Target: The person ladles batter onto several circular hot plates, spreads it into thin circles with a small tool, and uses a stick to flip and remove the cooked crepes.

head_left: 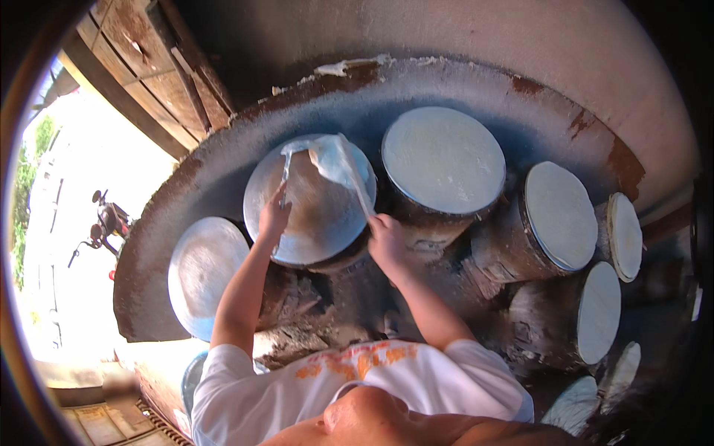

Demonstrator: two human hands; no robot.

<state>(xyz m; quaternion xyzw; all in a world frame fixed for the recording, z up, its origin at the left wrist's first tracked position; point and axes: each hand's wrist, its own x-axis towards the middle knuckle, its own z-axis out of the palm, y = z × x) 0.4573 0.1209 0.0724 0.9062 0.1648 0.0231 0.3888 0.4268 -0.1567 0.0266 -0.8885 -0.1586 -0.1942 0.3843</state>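
A thin white translucent sheet [329, 159] is half peeled off the round top of a metal drum [312, 215] in the middle of the view. My left hand [274, 215] pinches the sheet's left edge, which stretches up as a narrow strip. My right hand [387, 239] grips the right edge, which runs tight from the top of the drum down to my fingers. The lifted sheet is folded over at the drum's far side. The drum's bare grey-brown top shows below it.
Other round drums ring this one: a bare one [204, 271] at left, white-coated ones [444, 158], [561, 215], [625, 236], [599, 312] at right. A large rusty curved wall [476, 82] stands behind. Wooden planks [149, 59] are upper left, a motorbike [104, 223] outside.
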